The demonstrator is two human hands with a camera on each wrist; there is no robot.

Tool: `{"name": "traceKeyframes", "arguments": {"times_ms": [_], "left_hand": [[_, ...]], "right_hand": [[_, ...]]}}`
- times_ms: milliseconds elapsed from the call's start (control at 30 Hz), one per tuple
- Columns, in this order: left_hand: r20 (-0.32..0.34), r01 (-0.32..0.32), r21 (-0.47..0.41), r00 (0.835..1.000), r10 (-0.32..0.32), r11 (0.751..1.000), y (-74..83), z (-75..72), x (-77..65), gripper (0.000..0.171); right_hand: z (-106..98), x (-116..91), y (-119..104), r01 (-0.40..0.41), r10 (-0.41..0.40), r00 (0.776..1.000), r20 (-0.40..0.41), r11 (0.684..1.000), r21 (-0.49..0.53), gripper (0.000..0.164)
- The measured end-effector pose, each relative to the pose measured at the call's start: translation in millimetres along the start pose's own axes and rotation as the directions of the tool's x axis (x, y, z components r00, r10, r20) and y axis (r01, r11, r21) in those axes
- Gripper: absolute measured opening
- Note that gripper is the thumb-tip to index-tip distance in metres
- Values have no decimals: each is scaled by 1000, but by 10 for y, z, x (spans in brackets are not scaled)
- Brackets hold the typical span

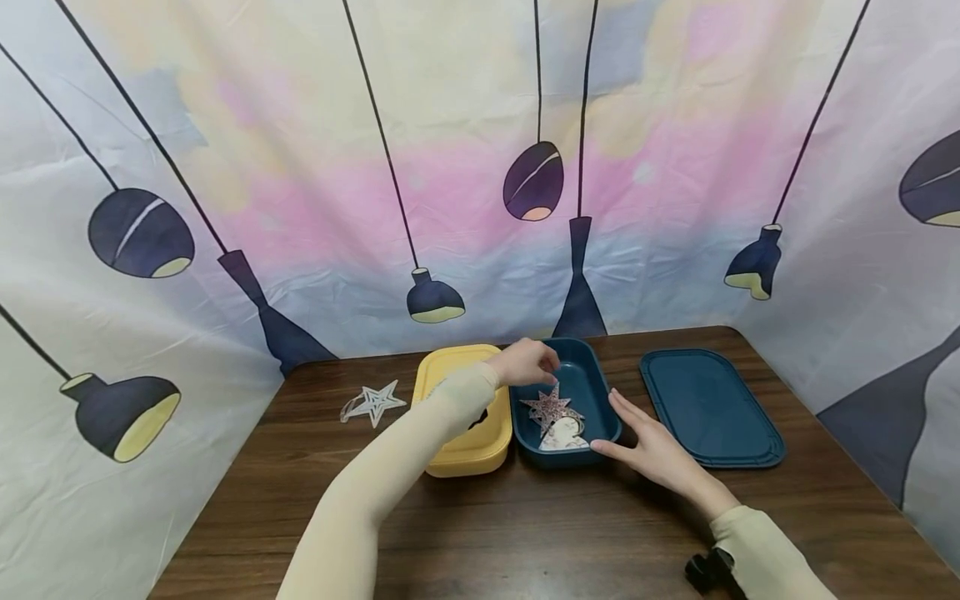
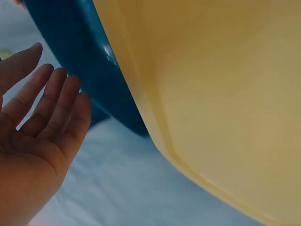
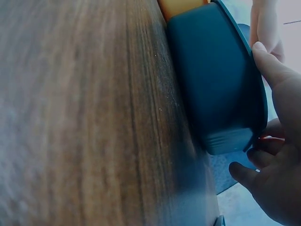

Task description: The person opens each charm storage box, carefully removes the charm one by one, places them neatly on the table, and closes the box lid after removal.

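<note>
A blue lunch box stands uncovered on the table. Inside it, near the front, lie a pink glittery star ornament and a whitish flat ornament. My left hand reaches across over the box's left side, fingers bent loosely downward above the star. Thumb and fingers of that left hand stand apart with nothing between them in the left wrist view. With the thumb on the front rim and fingers along the right side, my right hand rests against the blue box's near right corner.
Left of the blue box stands a yellow lunch box with its lid on, partly under my left forearm. A white star ornament lies farther left. The blue lid lies flat on the right. A printed cloth hangs behind the table.
</note>
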State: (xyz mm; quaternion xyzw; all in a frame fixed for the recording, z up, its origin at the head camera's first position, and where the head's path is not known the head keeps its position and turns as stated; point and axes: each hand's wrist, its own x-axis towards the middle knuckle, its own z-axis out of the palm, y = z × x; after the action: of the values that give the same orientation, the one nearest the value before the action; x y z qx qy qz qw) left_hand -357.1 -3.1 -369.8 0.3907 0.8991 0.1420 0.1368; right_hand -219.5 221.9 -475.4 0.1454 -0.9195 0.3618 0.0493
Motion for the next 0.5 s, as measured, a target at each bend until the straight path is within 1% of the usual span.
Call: {"name": "traceKeyframes", "arguments": {"times_ms": [100, 200, 400, 500], "left_hand": [[33, -27, 11, 999, 26, 1000, 54, 87, 75, 29], [62, -34, 15, 998, 33, 999, 112, 151, 121, 32], [94, -35, 12, 995, 33, 999, 235, 262, 215, 33], [108, -55, 30, 993, 52, 998, 247, 335, 289, 33]], "right_hand": [[-4, 4, 0, 0, 0, 1000, 4, 1000, 6, 93], [-7, 1, 6, -3, 3, 1000, 7, 1000, 15, 93], [-29, -21, 2, -11, 11, 1000, 9, 1000, 29, 93], [-27, -22, 13, -5, 5, 1000, 7, 1000, 26, 93]]}}
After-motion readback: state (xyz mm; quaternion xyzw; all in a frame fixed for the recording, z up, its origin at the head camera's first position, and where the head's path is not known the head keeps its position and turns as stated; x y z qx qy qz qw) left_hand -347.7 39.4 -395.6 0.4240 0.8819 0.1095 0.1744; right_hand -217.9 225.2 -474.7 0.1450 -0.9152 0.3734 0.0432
